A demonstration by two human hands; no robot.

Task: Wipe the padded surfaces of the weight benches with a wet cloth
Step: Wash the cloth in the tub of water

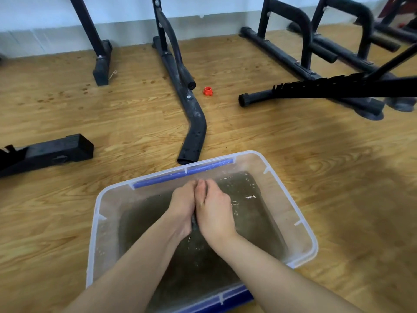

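Dark wet cloth (194, 220) squeezed between two hands over a tub of murky water.

The left grip (182, 208) and the right grip (214, 211) press together side by side, each with its fingers curled closed around the cloth. Only a dark sliver of the cloth shows between the palms, over the grey-brown water (246, 224). The water lies in a clear rectangular plastic tub (108, 211) with blue clip handles (182, 173) on its far and near rims, standing on the wooden plank floor (293, 143). Just beyond the tub's far rim, a bent black metal tube (194, 127) rests on the floor, and a small red plastic knob (207, 91) sits near it, further out. Black bench frame legs (102, 64) stand along the floor's far edge by the white wall (45, 30).
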